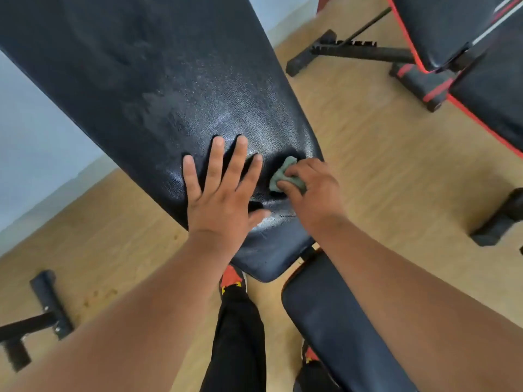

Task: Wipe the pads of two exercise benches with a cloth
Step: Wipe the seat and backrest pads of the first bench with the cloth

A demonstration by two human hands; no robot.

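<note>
The right hand (pixel 308 188) is bunched around a small grey-green cloth (pixel 283 176), fingers curled over it and pressing it down onto the lower part of the big black back pad (pixel 158 89), close to that pad's right edge. Only a crumpled corner of the cloth pokes out past the fingertips. The left hand (pixel 220 190) lies flat beside it, fingers spread wide and holding nothing, palm braced on the same pad as if to steady it.

The cloth looks thin, soft and light; it wads up easily, so I'd say it's best gripped as it is now, gathered under the palm with the fingers pinning it, so it drags instead of rolling loose. The pad is padded vinyl with a pebbled grain, shiny in patches that may be damp, and it dents under the hands, so it should give a little and could feel slick.

The narrower seat pad (pixel 334 321) sits just below, apart from the back pad. A second bench (pixel 452 32) with red trim stands well apart on the wooden floor (pixel 382 165); I can't tell whether it has been wiped
</note>
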